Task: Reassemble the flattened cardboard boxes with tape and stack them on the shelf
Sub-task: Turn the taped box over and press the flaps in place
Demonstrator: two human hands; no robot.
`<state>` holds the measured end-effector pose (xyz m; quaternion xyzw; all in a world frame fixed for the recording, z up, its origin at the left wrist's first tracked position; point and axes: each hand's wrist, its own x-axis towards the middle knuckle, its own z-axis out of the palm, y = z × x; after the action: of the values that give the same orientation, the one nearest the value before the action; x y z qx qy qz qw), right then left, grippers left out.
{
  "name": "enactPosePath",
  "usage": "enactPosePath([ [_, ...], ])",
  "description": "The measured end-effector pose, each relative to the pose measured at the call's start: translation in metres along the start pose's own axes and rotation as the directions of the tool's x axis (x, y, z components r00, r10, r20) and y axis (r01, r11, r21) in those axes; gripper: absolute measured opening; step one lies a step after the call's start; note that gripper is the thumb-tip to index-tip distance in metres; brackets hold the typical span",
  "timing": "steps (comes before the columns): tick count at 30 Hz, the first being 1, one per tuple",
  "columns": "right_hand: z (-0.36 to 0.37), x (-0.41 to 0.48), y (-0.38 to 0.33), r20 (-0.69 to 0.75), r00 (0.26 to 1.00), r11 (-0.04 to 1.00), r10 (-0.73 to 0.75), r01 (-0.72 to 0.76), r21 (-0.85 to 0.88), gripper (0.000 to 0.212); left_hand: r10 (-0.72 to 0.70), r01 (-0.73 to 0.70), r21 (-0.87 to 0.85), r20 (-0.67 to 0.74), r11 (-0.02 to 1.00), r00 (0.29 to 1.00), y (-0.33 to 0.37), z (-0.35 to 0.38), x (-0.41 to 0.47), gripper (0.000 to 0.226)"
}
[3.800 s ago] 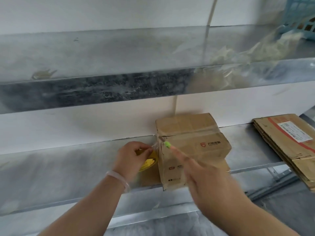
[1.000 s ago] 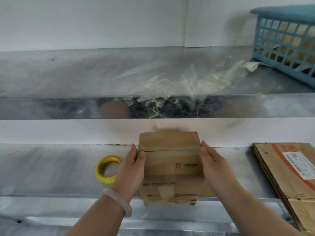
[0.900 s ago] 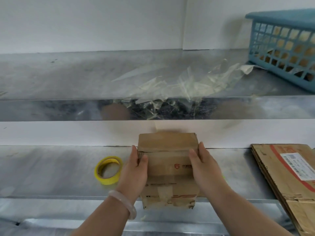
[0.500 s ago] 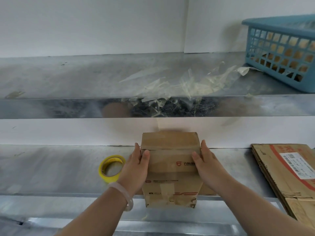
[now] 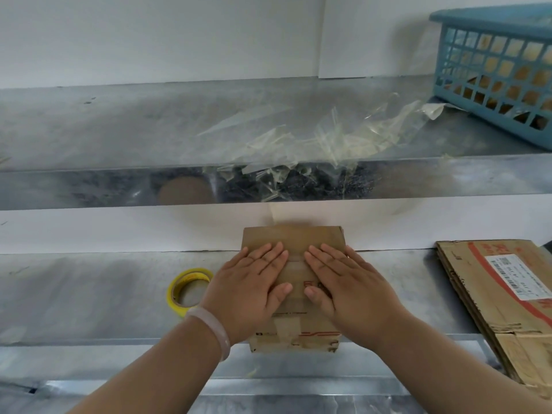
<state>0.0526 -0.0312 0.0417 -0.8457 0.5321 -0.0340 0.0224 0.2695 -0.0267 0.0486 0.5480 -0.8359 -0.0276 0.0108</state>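
1 box [image 5: 292,239] stands taped on the shelf [image 5: 89,294]; the left hand [image 5: 251,288] and right hand [image 5: 346,288] press it, grip apart, fingers flat. The flattened boxes [image 5: 466,282] still need assembling.

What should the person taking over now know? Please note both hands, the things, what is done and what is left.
Hands: left hand and right hand lie flat, fingers straight, pressing on top of the small box.
The small box stands closed at the front edge of the shelf, with tape on its front face.
The yellow tape roll lies left of it.
Left to do: the flattened boxes at the right are not yet assembled.
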Motion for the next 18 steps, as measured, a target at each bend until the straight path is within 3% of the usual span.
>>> enactPosePath([
  [3,-0.001,-0.003,-0.006,-0.016,0.996,0.996,0.088,-0.089,-0.009,0.076,-0.07,0.07,0.007,-0.019,0.998,0.997,0.005,-0.001,-0.002,0.078],
  [8,-0.001,-0.004,-0.012,-0.043,0.987,0.988,0.152,-0.153,-0.013,0.075,-0.128,0.128,-0.008,-0.037,0.992,0.991,0.01,-0.001,-0.002,0.105],
  [12,-0.002,-0.004,-0.016,-0.043,0.983,0.983,0.178,-0.176,0.056,0.089,-0.212,0.212,-0.043,-0.001,0.976,0.977,0.013,-0.003,-0.001,0.099],
  [15,-0.007,-0.003,-0.014,0.075,0.96,0.934,0.27,-0.28,0.22,0.083,-0.273,0.283,-0.177,0.082,0.943,0.959,0.011,-0.005,0.001,0.081],
  [18,-0.008,-0.005,-0.008,0.172,0.921,0.762,0.349,-0.386,0.52,0.07,-0.358,0.367,-0.487,0.114,0.792,0.927,0.005,-0.006,0.001,0.073],
])
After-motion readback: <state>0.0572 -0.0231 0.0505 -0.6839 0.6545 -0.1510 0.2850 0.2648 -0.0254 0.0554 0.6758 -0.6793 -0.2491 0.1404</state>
